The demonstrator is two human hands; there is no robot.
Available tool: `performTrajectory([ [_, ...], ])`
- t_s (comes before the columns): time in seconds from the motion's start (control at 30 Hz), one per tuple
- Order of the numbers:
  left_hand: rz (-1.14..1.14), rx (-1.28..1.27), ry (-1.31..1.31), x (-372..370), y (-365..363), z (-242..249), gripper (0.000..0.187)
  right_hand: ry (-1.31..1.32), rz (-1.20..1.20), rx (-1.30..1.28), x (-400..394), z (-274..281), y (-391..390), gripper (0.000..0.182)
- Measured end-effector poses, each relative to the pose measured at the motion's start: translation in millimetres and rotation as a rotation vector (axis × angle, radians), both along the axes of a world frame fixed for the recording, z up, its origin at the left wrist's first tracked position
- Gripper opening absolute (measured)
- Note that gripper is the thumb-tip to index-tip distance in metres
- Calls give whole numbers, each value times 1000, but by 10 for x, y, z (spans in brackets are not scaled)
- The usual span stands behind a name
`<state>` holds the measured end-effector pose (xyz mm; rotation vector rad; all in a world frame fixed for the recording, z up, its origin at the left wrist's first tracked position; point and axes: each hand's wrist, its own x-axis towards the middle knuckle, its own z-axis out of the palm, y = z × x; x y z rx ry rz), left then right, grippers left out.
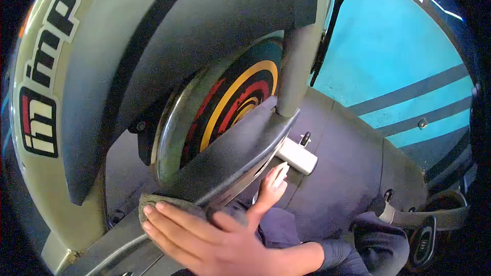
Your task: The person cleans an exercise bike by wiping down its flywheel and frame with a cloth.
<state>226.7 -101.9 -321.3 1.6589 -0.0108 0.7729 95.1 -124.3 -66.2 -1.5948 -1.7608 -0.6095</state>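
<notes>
Low against the frame of a grey-green exercise bike (66, 138), a hand (215, 235) lies flat with its fingers spread and close together, pressing a grey, coarse-looking cloth pad (169, 205) onto the dark curved metal frame bar (230, 158) that sweeps up from the lower left toward the middle. From the way the dark sleeve (327, 258) enters at the lower right it looks like the right hand, though that is not certain; no second hand can be made out, so its state cannot be told. The cloth sits folded over the bar's lower end, its edge showing just above the fingertips, while the thumb points up along the bar's underside. Behind the bar stands the round flywheel (230, 102), a smooth disc with a bright metal rim and painted rings of red, yellow and black. A matte grey housing curves over it, and the pale outer shell carries bold black and white lettering. A grey upright post (296, 66) rises from the bar, with a thin black lever (327, 30) beside it. Below, a white block (297, 156) rests on the dark rubbery floor mat (348, 174). A black pedal with a strap (424, 225) shows at the lower right. Beyond lies a turquoise floor (388, 46) crossed by grey stripes.
</notes>
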Motion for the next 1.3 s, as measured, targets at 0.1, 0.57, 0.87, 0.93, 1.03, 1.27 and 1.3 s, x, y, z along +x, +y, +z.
performTrajectory([
  [0.1,-1,-26,18,-37,6,25,53,-148,3,-177,323,-60,-39,54],
  [0.57,391,188,-30,438,-182,-926,47,-127,-183,-385,1105,251,8,54],
  [0.87,-57,2,9,32,7,-144,54,-17,107,-122,557,52,25,38],
  [0.93,-65,-15,99,-86,12,53,55,-13,86,-150,805,36,26,39],
  [1.03,280,148,71,56,-112,-171,34,-62,-80,-287,1273,117,-54,48],
  [1.27,-80,81,203,185,-69,-535,28,-92,-402,-274,1477,43,-98,62],
  [1.3,-77,64,180,193,-69,-522,31,-97,-408,-273,1457,30,-116,62],
])
